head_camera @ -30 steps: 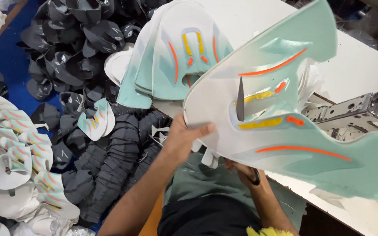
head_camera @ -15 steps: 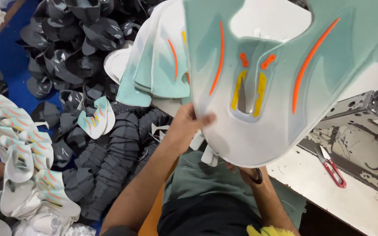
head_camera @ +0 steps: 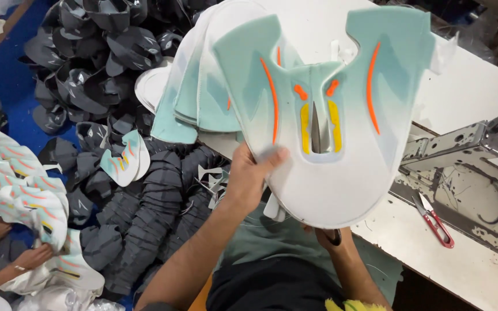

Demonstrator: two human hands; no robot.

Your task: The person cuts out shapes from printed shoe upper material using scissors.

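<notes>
I hold up a flat shoe upper point(head_camera: 341, 184), white and mint with orange and yellow stripes, its two wings pointing away from me. My left hand point(head_camera: 249, 175) pinches its lower left edge, thumb on top. My right hand point(head_camera: 321, 237) is mostly hidden under the upper's bottom edge. It grips dark-handled scissors point(head_camera: 334, 236), and one grey blade pokes up through the slot between the yellow stripes.
A stack of similar mint uppers point(head_camera: 197, 98) lies on the white table point(head_camera: 474, 270). Red thread snips point(head_camera: 435, 222) lie beside a sewing machine bed point(head_camera: 462, 147). Black uppers point(head_camera: 93, 63) are piled on the blue floor. Another person's hand point(head_camera: 30, 257) handles mint uppers point(head_camera: 24, 196) at lower left.
The upper has turned in my hands from tilted sideways to squarely facing me, wings away. The blade stays in the slot. The red snips have come into view.
</notes>
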